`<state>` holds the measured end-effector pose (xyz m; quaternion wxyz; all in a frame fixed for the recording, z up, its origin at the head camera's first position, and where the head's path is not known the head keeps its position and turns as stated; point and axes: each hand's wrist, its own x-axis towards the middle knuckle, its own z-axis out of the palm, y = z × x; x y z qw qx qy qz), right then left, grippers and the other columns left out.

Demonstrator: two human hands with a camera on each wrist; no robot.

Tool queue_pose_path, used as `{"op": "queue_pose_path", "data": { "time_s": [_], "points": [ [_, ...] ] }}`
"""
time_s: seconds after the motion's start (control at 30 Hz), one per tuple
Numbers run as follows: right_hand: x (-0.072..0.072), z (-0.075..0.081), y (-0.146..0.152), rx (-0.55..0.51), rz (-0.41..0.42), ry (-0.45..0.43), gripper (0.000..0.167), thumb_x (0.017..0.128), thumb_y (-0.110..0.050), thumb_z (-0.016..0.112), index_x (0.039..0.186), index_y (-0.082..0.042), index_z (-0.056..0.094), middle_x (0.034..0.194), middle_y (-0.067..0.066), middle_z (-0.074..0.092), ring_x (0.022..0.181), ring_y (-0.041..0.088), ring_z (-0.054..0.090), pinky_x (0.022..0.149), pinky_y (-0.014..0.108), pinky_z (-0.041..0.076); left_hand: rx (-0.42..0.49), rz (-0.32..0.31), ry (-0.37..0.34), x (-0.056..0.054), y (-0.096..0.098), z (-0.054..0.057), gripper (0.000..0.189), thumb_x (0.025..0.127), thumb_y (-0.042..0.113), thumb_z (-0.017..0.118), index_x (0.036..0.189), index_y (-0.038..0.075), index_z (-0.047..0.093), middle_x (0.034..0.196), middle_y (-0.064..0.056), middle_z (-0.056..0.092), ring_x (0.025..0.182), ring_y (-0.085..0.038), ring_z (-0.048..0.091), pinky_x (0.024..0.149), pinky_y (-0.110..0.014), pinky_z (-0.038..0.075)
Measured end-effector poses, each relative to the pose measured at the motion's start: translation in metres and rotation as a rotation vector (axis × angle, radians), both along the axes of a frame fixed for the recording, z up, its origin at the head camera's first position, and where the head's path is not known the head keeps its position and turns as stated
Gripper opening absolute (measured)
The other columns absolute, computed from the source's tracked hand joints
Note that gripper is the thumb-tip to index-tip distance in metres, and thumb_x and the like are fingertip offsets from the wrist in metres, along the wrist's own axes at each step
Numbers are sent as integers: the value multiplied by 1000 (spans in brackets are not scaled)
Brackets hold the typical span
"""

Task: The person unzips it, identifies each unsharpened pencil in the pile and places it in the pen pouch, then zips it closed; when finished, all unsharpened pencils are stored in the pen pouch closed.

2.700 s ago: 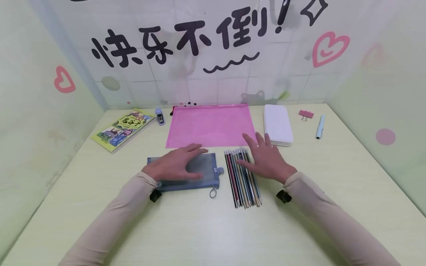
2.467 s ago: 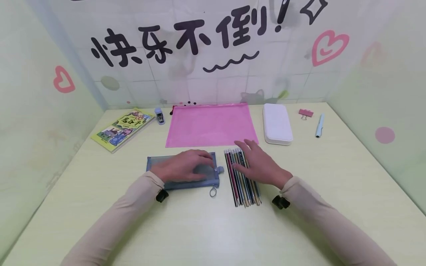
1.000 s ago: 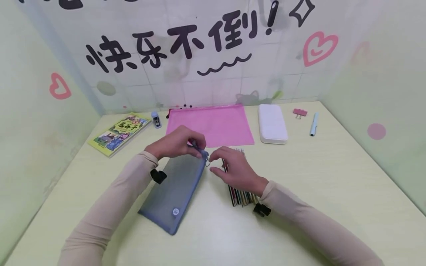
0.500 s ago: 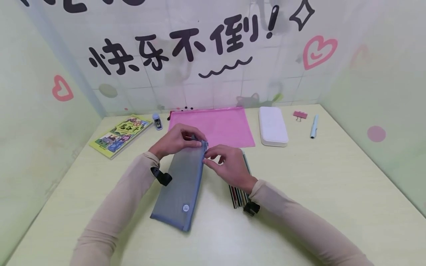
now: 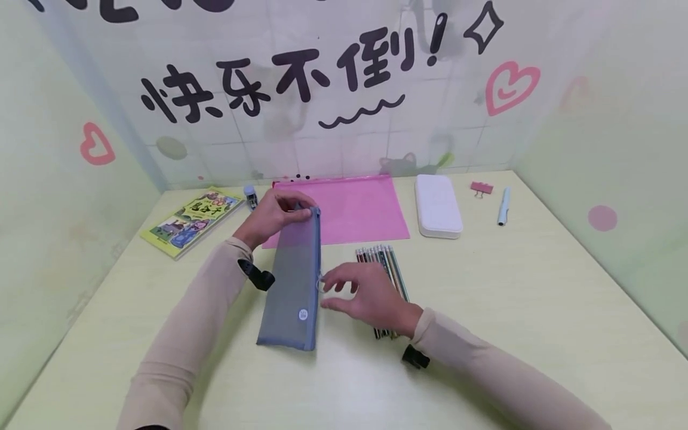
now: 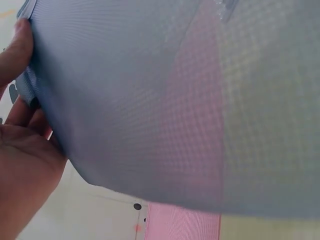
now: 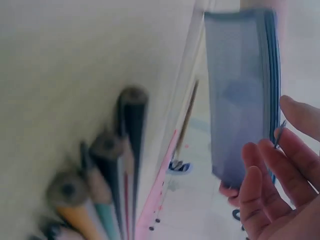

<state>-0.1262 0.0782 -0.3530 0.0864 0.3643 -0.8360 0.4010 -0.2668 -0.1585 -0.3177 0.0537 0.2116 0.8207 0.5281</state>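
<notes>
My left hand (image 5: 279, 216) grips the upper end of a blue-grey mesh zipper pouch (image 5: 289, 280), which hangs lengthwise with its zipper along the right edge. In the left wrist view, the thumb and fingers pinch the pouch's edge, and the mesh (image 6: 115, 110) fills most of the picture. My right hand (image 5: 372, 295) is beside the zipper, fingers bent at the metal pull ring (image 5: 321, 284). The right wrist view has the ring (image 7: 280, 136) at the index fingertip, with the thumb apart from it. Below that hand lie several pencils (image 5: 396, 269), partly covered by it.
A pink zipper folder (image 5: 360, 209) lies behind the pouch. To its right are a white case (image 5: 438, 206), a red binder clip (image 5: 481, 189) and a light blue pen (image 5: 504, 206). A yellow book (image 5: 193, 221) and a small bottle-like item (image 5: 250, 196) stand at back left.
Both hands have come from above the pouch and pencils to the pouch, which was lifted and turned lengthwise. Within the last half second, my right hand has moved the pull ring down the zipper.
</notes>
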Motion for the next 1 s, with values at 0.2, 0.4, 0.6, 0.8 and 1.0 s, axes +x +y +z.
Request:
{"op": "queue_pose_path", "data": {
  "time_s": [0.2,0.4,0.6,0.8,1.0],
  "points": [
    [28,4,-3,12,81,38,24,75,-21,88,85,-13,69,93,-1,77,86,10,69,73,23,58,109,167,-51,-10,-11,-2,18,91,20,74,109,20,77,94,8,65,89,-18,50,78,-29,44],
    [43,12,-7,-57,33,223,29,76,-15,87,72,-14,58,72,-7,61,76,4,58,70,11,48,240,203,-89,-17,-19,-9,23,94,19,70,117,17,73,94,11,69,112,-11,56,88,-19,53],
    [37,16,-4,-83,17,389,27,78,-11,85,72,-14,58,65,-7,54,72,5,57,68,14,43,70,144,-49,-11,-12,-17,26,97,26,67,121,19,68,103,4,65,115,-20,55,98,-34,47],
    [34,18,1,-21,-18,426,17,79,-14,84,80,-13,67,65,-7,57,71,5,57,67,18,44,-135,45,-32,-1,2,-14,41,96,41,64,130,19,59,124,-9,62,116,-27,55,101,-44,45],
    [33,20,0,32,-75,416,24,80,-17,84,73,-14,61,64,-8,57,66,3,54,67,19,43,-244,12,-63,12,8,-6,58,94,46,62,144,21,46,144,-10,52,135,-31,46,113,-58,40]
  ]
}}
